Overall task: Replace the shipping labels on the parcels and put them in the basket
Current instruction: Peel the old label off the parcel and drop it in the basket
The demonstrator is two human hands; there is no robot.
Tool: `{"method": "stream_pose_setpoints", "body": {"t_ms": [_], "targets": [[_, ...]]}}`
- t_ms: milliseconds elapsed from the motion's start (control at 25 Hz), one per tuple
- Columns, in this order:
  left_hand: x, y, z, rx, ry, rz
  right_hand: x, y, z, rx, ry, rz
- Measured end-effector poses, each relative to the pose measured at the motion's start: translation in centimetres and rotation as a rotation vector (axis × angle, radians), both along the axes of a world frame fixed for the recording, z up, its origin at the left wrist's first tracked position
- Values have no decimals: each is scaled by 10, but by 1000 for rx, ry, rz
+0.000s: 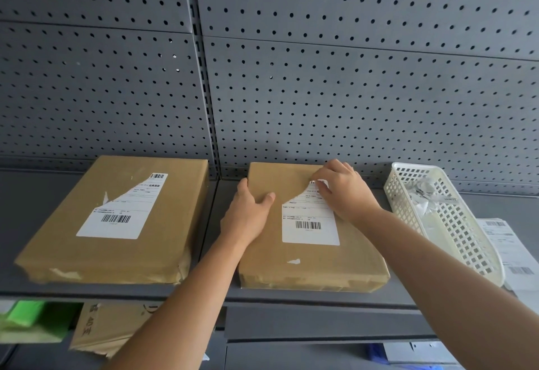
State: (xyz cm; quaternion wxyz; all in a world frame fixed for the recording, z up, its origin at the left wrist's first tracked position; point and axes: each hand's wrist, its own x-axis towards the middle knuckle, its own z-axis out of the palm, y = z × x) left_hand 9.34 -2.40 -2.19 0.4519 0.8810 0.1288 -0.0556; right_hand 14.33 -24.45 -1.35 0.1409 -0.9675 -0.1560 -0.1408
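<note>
Backed by a grey pegboard wall (350,78), over a grey metal shelf (43,194).

At the left of the shelf, lying flat: a brown paper-wrapped left parcel (73,238), well apart from both hands. Just beside it, also flat, the right parcel (306,264), the one in hand. Further right, a white lattice basket (466,241), holding crumpled pale scraps. Beyond the basket, loose printed label sheets (513,253).

Left hand (248,209): clamped on the right parcel's left edge, thumb across the top face, bracing it. Right hand (344,192): fingertips pinched on the torn upper edge of the white shipping label (309,218), the rest of it stuck flat.

Likely trouble:
- tearing the label instead of lifting it whole, thin paper against strong glue, leaving flecks like the white scrap (294,261) near the front edge
- ripping the brown wrap underneath
- sliding the parcel toward the basket, should the brace slip

Readable: barcodes on the shipping label, on the left parcel's torn label (116,224) and on the loose sheets, with fine print too small to make out. Also "40" on a cardboard piece (108,329) on the lower shelf.
</note>
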Motion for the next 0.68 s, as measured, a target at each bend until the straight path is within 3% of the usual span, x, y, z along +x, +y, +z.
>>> {"method": "stream_pose_setpoints", "body": {"t_ms": [200, 360, 680], "targets": [[-1, -1, 1, -3, -3, 5, 3, 7, 1, -95, -40, -41], [-1, -1, 1, -2, -3, 8, 5, 15, 7, -259, 35, -24], [-1, -1, 3, -8, 5, 16, -11, 8, 11, -192, 101, -16]]}}
